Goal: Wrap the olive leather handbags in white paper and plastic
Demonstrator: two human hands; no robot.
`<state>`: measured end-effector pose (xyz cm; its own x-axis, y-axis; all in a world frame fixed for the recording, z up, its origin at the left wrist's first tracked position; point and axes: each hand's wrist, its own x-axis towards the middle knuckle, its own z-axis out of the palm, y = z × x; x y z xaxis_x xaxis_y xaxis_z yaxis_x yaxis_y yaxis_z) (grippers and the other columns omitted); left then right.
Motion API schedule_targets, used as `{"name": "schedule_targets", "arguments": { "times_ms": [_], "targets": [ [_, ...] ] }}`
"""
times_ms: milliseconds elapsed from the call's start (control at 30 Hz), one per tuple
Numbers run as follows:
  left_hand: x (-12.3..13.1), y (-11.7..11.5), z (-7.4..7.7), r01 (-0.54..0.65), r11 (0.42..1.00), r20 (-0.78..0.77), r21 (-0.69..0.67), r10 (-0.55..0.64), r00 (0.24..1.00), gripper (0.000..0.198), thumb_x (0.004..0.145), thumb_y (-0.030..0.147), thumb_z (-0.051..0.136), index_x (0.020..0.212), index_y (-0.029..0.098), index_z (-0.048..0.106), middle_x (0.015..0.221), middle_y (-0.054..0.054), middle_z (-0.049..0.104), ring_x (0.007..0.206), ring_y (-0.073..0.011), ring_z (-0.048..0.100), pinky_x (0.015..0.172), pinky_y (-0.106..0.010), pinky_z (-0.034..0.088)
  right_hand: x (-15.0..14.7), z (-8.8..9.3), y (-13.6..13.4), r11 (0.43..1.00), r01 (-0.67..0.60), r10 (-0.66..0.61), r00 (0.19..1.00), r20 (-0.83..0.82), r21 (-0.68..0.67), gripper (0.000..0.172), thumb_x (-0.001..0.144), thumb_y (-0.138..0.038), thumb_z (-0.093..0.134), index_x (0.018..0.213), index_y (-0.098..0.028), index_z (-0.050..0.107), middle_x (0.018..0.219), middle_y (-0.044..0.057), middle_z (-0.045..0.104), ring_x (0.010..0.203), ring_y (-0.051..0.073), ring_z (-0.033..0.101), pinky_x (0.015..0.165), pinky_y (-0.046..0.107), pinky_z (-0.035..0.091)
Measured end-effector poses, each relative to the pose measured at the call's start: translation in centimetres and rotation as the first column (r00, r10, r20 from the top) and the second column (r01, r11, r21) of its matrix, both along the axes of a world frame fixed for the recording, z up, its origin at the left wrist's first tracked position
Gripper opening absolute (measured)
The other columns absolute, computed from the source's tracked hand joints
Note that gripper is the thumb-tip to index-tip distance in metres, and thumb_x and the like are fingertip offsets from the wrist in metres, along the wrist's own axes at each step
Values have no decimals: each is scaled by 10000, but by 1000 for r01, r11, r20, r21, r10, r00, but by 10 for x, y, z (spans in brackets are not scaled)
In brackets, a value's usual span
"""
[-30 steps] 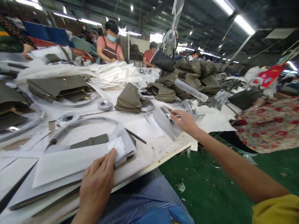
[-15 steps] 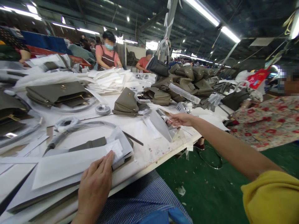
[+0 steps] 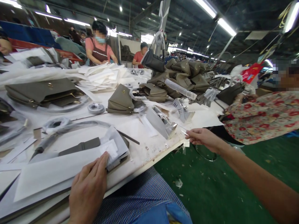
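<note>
My left hand (image 3: 90,186) lies flat on white wrapping paper (image 3: 60,168) folded over an olive-grey bag part (image 3: 79,146) near the table's front edge, fingertips pressing a small folded white corner. My right hand (image 3: 202,138) is stretched out past the table's right edge, its fingers pinched on a strip of clear tape (image 3: 181,129) that runs back to a grey tape dispenser (image 3: 161,121) on the table. A second dispenser (image 3: 182,109) stands just behind the first.
Olive handbags (image 3: 121,101) lie on the white table (image 3: 149,146), with a pile of them (image 3: 182,76) farther back and stacked white paper (image 3: 105,76). A person in a floral top (image 3: 261,115) is close on the right. Other workers stand behind. Green floor lies below the table edge.
My right hand has drawn back from the tape dispenser toward the table's right edge, pulling out a length of clear tape. My left hand has stayed on the wrapped paper.
</note>
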<state>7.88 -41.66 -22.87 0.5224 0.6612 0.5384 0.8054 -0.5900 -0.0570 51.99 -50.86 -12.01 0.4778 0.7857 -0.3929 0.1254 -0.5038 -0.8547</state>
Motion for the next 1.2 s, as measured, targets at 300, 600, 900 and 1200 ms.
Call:
{"name": "schedule_targets", "arguments": {
  "times_ms": [300,600,900,1200],
  "targets": [
    [-7,8,5,52,999,-83,0,-51,995,532,947,168,421,1475,122,390,1191,-113,691,1027,-271,614,859,-389,437,17,-73,23,964,-99,25,957,290,245,426,747,-533,733,920,-143,737,839,79,745,589,109,547,546,231,464],
    [-11,11,9,71,997,-47,-12,-71,996,465,970,229,438,1425,136,459,1021,-108,724,941,-267,641,1013,-490,396,36,-53,32,967,-252,177,603,778,-25,299,855,-437,570,862,-195,746,755,29,754,625,183,670,590,277,479],
    [-15,16,5,123,991,54,-58,-120,991,488,951,251,483,1424,128,472,985,-101,719,943,-255,631,1124,-494,345,8,-8,5,796,-554,262,-46,964,-242,315,978,-316,453,1047,-236,750,1042,64,760,896,242,716,711,325,533],
    [-7,7,11,50,986,135,-160,-28,990,474,891,165,605,1356,138,520,1028,-45,733,1006,-234,605,1143,-464,344,-128,20,75,174,-975,347,-71,935,-138,143,949,-293,588,933,-205,700,787,38,718,696,135,643,631,255,433]
  ]
}}
